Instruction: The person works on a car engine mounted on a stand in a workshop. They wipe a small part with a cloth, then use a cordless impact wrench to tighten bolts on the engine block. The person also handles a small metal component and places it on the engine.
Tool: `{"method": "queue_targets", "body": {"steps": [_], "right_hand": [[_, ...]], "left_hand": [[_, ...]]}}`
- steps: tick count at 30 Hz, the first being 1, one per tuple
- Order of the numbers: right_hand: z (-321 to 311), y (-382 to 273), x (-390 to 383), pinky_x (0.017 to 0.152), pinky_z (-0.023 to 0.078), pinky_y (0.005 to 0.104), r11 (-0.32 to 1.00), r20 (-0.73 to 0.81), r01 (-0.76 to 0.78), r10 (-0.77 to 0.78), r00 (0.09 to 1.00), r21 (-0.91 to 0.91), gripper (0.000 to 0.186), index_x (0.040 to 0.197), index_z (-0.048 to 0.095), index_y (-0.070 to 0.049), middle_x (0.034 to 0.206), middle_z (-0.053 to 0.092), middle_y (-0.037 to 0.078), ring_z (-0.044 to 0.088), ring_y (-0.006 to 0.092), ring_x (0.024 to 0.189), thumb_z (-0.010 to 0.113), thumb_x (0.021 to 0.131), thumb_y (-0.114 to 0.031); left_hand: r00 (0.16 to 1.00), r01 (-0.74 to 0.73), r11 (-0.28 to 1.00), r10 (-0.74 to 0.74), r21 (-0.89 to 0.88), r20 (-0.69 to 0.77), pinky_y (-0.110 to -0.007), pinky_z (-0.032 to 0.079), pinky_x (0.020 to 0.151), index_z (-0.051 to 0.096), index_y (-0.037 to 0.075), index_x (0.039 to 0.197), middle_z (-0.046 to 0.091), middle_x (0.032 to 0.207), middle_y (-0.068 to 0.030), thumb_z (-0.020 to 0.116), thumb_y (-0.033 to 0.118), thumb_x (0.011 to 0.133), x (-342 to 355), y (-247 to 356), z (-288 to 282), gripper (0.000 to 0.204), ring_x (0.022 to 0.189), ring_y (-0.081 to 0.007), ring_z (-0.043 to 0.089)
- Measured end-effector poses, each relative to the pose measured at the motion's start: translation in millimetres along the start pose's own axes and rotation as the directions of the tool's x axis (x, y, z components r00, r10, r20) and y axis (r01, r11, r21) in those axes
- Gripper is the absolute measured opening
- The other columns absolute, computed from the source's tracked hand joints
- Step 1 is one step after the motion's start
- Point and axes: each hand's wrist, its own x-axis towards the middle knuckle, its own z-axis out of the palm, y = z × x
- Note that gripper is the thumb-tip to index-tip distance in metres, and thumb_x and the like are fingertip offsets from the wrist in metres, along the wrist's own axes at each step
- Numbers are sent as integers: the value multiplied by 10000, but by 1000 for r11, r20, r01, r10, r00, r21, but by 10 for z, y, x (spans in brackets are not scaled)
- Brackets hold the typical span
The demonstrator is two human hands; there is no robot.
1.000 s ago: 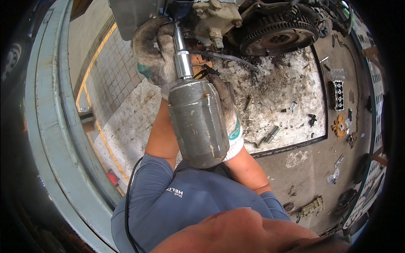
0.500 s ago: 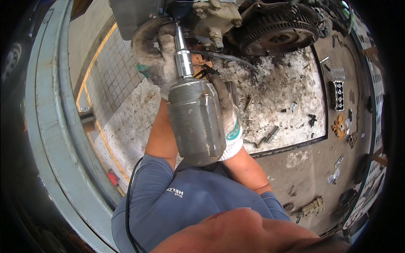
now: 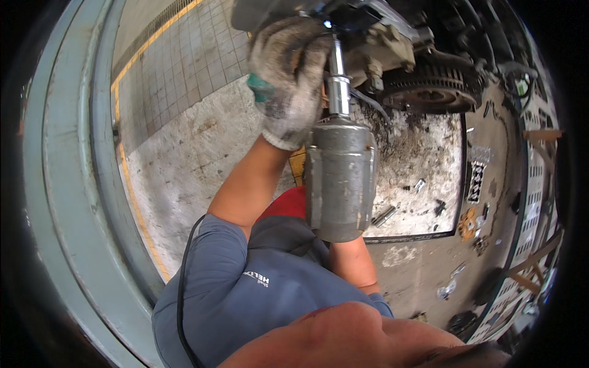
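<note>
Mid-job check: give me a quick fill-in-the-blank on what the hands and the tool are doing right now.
1. The left hand wears a dirty work ____.
2. The grey impact wrench points its chrome extension ____ toward the machinery.
3. The toothed flywheel sits to the ____ of the extension.
4. The right hand is ____ behind the wrench.

Missing words: glove; up; right; hidden

The right hand is hidden behind the big grey cylindrical metal impact wrench (image 3: 341, 178), only its forearm showing below. The wrench's socket tip vanishes behind the dirty grey knit-gloved left hand (image 3: 288, 80). Above that wrench, the grimy vehicle underbody (image 3: 392, 43) is cut off by the top edge.
</note>
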Motion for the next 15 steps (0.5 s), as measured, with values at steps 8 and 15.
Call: {"method": "queue_targets", "body": {"steps": [8, 15], "right_hand": [[-11, 160, 12, 1122, 400, 473, 995, -68, 13, -20, 997, -95, 589, 1455, 499, -26, 1391, 582, 197, 538, 361, 1305, 695, 932, -210], [-22, 307, 6, 1129, 394, 469, 983, -63, 31, -43, 997, -183, 601, 1464, 486, -28, 1402, 574, 193, 531, 353, 1315, 702, 931, -204]], "left_hand": [[980, 146, 977, -164, -157, -109, -460, 497, 975, 708, 61, 1136, 690, 1167, -145, 670, 52, 911, -359, -26, -2, 228, 1114, -339, 626], [959, 281, 885, -275, -371, 69, -421, 531, 949, 703, 26, 1157, 712, 1151, -165, 648, 140, 972, -624, 235, -177, 224, 1120, -334, 667]]}}
